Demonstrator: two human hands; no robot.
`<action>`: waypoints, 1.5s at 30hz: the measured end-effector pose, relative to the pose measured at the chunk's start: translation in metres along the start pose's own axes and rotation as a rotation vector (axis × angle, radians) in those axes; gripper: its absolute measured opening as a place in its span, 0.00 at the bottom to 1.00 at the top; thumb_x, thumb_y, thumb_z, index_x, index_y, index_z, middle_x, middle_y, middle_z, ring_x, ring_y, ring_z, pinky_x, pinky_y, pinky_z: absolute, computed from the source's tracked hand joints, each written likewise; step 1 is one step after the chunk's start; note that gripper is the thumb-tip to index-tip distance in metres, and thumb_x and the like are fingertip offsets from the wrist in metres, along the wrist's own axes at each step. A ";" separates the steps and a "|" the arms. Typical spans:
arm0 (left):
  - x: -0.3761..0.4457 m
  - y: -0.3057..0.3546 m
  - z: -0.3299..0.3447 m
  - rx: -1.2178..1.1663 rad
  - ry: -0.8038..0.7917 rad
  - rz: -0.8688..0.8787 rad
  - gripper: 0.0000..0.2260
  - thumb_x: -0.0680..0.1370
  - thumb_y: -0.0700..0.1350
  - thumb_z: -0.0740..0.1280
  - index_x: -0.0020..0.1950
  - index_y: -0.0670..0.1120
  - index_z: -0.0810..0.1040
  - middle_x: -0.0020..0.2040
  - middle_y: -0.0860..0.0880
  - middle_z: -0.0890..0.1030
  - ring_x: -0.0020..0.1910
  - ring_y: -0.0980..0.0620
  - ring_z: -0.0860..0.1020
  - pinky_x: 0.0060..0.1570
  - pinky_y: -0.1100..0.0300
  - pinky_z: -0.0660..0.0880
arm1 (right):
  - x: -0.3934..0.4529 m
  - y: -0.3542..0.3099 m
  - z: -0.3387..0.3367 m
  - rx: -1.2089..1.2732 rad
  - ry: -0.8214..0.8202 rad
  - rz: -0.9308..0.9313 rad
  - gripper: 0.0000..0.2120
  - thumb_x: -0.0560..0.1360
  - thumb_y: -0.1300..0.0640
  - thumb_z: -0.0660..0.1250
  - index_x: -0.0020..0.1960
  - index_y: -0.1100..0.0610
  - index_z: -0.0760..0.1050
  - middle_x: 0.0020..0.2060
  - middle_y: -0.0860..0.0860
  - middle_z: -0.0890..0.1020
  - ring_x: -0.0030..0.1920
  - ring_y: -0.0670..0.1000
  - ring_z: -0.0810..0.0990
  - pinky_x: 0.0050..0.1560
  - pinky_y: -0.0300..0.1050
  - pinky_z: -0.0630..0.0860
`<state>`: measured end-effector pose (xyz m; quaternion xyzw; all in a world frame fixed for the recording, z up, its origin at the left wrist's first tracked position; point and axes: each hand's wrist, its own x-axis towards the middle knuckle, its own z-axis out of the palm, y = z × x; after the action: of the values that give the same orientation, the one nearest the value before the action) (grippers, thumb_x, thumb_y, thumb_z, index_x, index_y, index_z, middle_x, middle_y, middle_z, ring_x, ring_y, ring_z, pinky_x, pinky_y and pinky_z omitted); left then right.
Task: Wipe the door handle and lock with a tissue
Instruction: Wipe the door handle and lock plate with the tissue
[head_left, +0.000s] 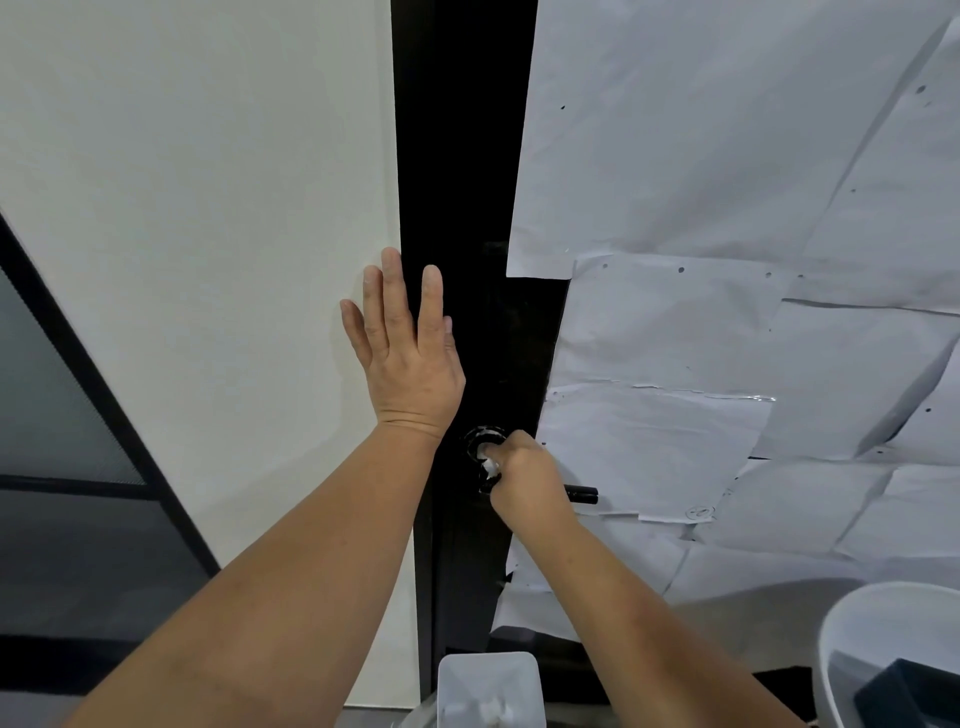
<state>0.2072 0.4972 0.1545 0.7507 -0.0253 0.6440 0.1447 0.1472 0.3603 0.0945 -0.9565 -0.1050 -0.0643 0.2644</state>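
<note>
Head view: the round black metal lock (483, 441) is being wiped with a crumpled white tissue (489, 464) pinched in the right hand (524, 475); the left hand (402, 345) is pressed flat, fingers straight. The black lever handle (582, 493) is judged next.

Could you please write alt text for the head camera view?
The right hand presses a white tissue against the round lock on a black door frame, above the black handle. The left hand rests flat beside it.

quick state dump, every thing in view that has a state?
left hand: open, flat across wall and door frame
right hand: holds the tissue
tissue: crumpled, pressed on the lock
lock: partly covered by the tissue
door handle: horizontal, mostly hidden by the right hand
tissue box: a tissue sticking out
</note>
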 end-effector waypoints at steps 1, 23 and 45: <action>0.000 0.000 0.000 0.002 -0.002 -0.001 0.24 0.81 0.41 0.62 0.74 0.46 0.57 0.74 0.39 0.57 0.78 0.47 0.46 0.73 0.37 0.54 | 0.001 0.001 0.000 0.003 0.001 -0.003 0.14 0.72 0.67 0.61 0.56 0.60 0.77 0.52 0.59 0.75 0.52 0.57 0.73 0.50 0.44 0.69; 0.001 0.001 -0.001 -0.015 -0.003 0.002 0.24 0.81 0.41 0.61 0.74 0.46 0.58 0.74 0.39 0.57 0.77 0.43 0.53 0.73 0.37 0.54 | -0.018 -0.003 0.000 -0.172 0.058 -0.209 0.20 0.59 0.74 0.65 0.46 0.58 0.83 0.40 0.53 0.78 0.39 0.54 0.77 0.42 0.46 0.76; 0.000 0.001 -0.002 -0.017 -0.003 0.008 0.25 0.81 0.41 0.61 0.76 0.45 0.55 0.74 0.39 0.57 0.77 0.42 0.52 0.73 0.37 0.54 | -0.035 -0.006 0.010 -0.290 0.184 -0.115 0.19 0.58 0.73 0.66 0.43 0.56 0.81 0.35 0.52 0.72 0.36 0.53 0.72 0.38 0.45 0.69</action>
<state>0.2055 0.4968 0.1552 0.7502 -0.0337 0.6434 0.1484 0.1128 0.3646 0.0830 -0.9672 -0.1244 -0.1809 0.1279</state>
